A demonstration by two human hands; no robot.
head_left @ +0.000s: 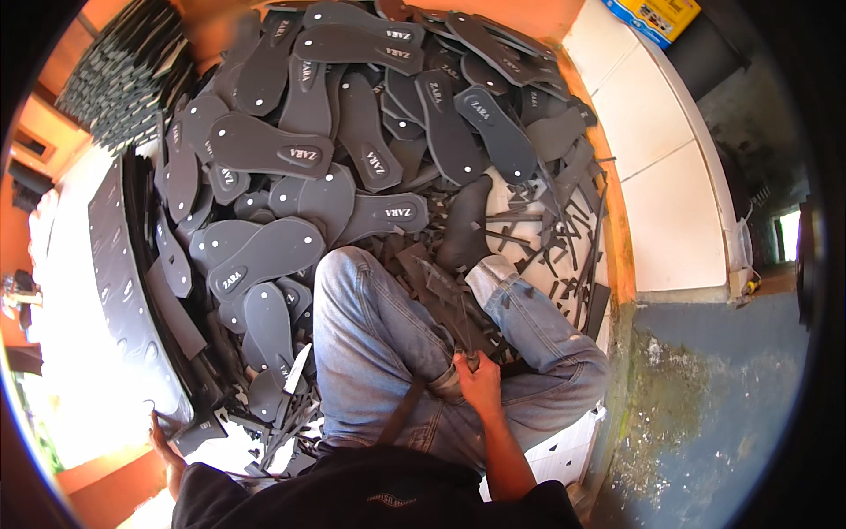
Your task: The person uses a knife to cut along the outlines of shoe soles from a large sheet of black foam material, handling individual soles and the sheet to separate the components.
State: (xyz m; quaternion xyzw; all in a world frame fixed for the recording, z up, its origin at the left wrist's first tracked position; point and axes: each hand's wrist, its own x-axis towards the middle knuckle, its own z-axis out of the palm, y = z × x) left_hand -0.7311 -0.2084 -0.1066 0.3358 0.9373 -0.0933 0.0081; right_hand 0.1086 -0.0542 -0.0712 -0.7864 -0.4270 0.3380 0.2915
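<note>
At the far left, my left hand (pixel 162 441) grips the near corner of a large glossy black foam sheet (pixel 132 291), which lies on a stack of dark sheets. Its fingertips are small and partly lost in glare. My right hand (pixel 480 384) is closed round the dark handle of a knife (pixel 467 342) in front of my lap. The knife's thin blade points away from me, over dark foam pieces (pixel 441 295) between my crossed legs. A big heap of dark grey sandal soles (pixel 269 145), each with a white dot and pale lettering, spreads ahead of me.
Thin black offcuts (pixel 573 242) litter the floor right of my foot, with more strips (pixel 286 432) near my left thigh. A white tiled ledge (pixel 665 176) runs along the right, above a blue-grey floor (pixel 705 388). Dark strips are stacked (pixel 128 75) at the far left.
</note>
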